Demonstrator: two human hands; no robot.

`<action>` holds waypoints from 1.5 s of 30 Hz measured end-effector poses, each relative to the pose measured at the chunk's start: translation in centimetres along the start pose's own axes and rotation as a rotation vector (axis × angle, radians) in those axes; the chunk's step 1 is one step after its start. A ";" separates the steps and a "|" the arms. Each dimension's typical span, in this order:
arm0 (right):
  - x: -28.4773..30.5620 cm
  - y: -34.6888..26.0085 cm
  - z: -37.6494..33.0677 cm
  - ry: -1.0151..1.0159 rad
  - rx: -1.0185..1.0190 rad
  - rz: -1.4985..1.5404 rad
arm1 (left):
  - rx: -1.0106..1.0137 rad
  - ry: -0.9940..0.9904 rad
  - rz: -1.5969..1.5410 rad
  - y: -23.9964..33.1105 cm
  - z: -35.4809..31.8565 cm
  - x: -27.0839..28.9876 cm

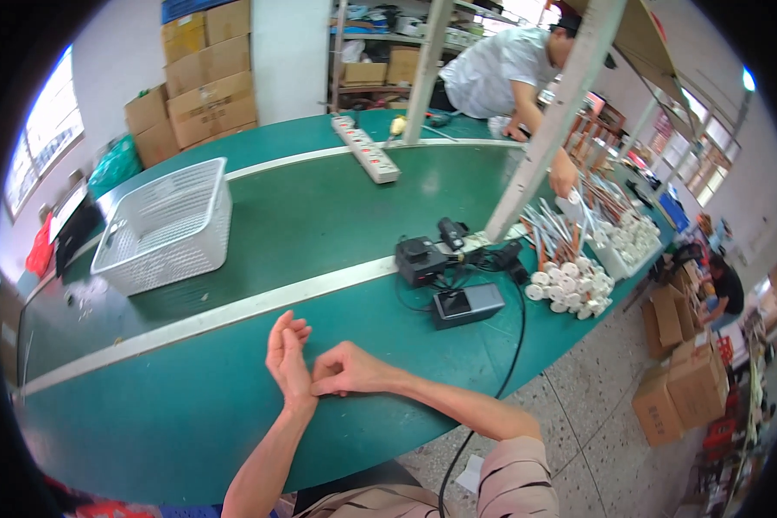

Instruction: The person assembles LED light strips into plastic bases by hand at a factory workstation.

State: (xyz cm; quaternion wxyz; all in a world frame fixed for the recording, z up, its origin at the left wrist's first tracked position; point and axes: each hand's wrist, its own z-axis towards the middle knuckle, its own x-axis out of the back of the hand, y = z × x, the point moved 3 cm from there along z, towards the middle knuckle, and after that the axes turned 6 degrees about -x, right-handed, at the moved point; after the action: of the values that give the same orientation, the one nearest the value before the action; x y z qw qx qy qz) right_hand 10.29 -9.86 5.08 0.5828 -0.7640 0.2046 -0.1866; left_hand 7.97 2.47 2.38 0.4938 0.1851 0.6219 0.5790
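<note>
My left hand (288, 352) is raised over the green table, palm turned toward the right, its fingers loosely extended and holding nothing. Against that wrist rests my right hand (351, 369), fingers curled and thumb pressed in. Whether anything small sits between those fingertips is hidden. Both hands are above the near table section (173, 388). Beyond them, to the right, lie a dark grey box-shaped device (468, 306) and a black camera-like unit (420, 261) with tangled cables. A black cable (521, 345) runs from there over the table's near edge.
A white plastic basket (168, 226) stands at left. A power strip (367, 151) lies farther back. White-capped rods (570, 287) are piled at right beside a white post (554, 129). Across the table a person (501, 78) reaches toward them. Cardboard boxes (684, 388) stand on the floor.
</note>
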 end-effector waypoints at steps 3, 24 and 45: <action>-0.2 1.3 0.6 0.047 0.145 0.021 | -0.018 0.043 0.057 -0.3 0.1 0.3; -0.4 1.7 0.5 0.171 0.311 -0.104 | -0.032 -0.025 -0.009 -0.3 -0.1 0.3; -0.4 1.6 0.1 0.163 0.239 0.010 | -0.015 -0.015 0.056 0.5 -0.4 -0.4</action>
State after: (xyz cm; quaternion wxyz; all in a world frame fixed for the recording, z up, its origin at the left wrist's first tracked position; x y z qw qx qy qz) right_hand 9.83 -9.90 3.44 0.6521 -0.6702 0.2316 -0.2683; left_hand 7.59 2.06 2.95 0.4834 0.2031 0.6083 0.5958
